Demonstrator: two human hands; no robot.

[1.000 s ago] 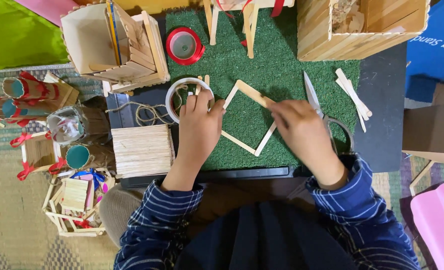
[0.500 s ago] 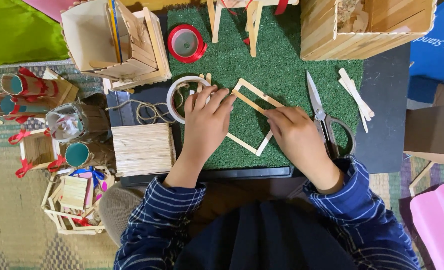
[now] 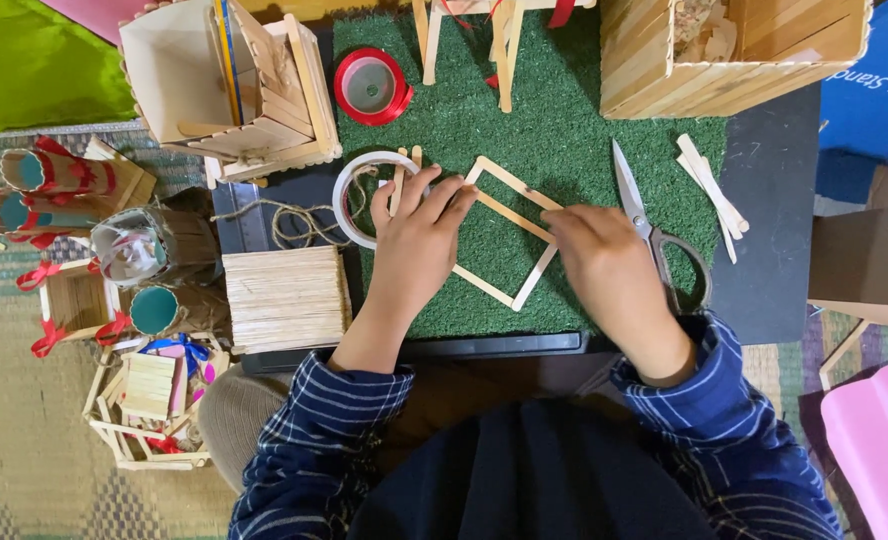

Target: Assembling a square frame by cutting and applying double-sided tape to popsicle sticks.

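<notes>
Far left, on the woven mat, lie little stick crafts with red ribbons. Next comes an open stick house, and below it a flat stack of sticks that sits at the left edge of the green grass mat. A roll of white tape lies just beside the stack, with brown string curled by it. A red ribbon roll sits higher up, well apart from the hands.

The left hand lies flat on the grass mat. Its fingers are spread a little and press down on the left corner of the square stick frame, close to the tape roll. The frame lies flat in the middle of the mat, turned like a diamond. The right hand covers the frame's right corner; its fingers curl down on it, pinching the end of a stick.

Just right of that hand lie scissors, very near. Loose sticks rest at the mat's right edge. A big stick box sits at the top right. There is bare grass above the frame.
</notes>
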